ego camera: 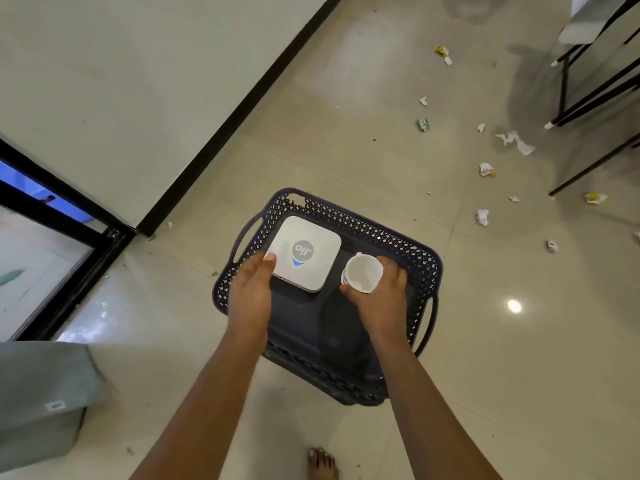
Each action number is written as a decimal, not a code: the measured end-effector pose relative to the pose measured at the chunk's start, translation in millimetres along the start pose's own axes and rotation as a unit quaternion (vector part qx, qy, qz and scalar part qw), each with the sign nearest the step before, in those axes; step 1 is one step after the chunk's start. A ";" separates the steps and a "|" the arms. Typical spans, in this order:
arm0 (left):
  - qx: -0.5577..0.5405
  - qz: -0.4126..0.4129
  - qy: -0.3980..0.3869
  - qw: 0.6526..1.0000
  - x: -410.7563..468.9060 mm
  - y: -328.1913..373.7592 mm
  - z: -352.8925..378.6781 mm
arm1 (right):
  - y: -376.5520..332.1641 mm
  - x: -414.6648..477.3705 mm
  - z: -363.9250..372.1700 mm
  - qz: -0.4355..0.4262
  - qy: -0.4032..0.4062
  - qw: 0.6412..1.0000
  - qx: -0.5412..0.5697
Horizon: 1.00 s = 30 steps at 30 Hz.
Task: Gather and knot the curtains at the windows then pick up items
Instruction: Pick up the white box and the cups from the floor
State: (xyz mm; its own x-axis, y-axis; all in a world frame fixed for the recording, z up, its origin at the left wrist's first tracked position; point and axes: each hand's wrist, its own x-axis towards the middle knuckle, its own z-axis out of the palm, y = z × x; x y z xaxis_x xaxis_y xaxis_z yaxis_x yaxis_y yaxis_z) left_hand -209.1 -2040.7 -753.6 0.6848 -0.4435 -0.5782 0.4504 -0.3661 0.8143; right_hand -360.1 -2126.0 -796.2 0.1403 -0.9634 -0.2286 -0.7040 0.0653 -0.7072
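Left hand (251,292) grips the box (304,252) at its 7 o'clock corner, fingers hidden beneath; right hand (384,303) holds the cup (363,273), mouth upward, in the basket (381,230).

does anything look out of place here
Yes: crumpled paper scraps and wrappers lie scattered over the floor right of the dark basket, toward the black furniture legs. The white box in the left hand and the cup in the right hand look intact.
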 end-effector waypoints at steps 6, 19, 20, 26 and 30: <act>0.540 0.170 0.067 0.821 60.4 8.0 -51.4 | 1.7 11.4 11.3 -0.008 0.028 0.999 -0.027; 0.396 0.125 -0.082 0.906 62.2 -21.9 -68.2 | -41.4 -7.8 74.5 -0.323 -0.168 0.878 -0.312; 0.399 0.124 -0.087 0.905 63.0 -22.1 -69.7 | -41.1 -4.5 81.3 -0.318 -0.172 0.872 -0.331; 0.415 0.139 -0.098 0.894 68.6 -25.8 -74.4 | -43.3 8.7 92.4 -0.310 -0.155 0.863 -0.367; 0.413 0.148 -0.097 0.893 68.1 -26.5 -74.7 | -42.3 9.2 94.3 -0.302 -0.166 0.864 -0.366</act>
State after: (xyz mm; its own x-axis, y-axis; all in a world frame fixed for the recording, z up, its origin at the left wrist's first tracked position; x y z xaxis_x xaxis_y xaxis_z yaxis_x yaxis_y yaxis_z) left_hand -131.6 -2000.1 -810.7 0.5551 -0.7250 -0.4076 -0.3658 -0.6529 0.6632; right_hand -263.3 -2113.1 -831.6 0.7420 -0.6291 -0.2315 -0.6681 -0.7222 -0.1790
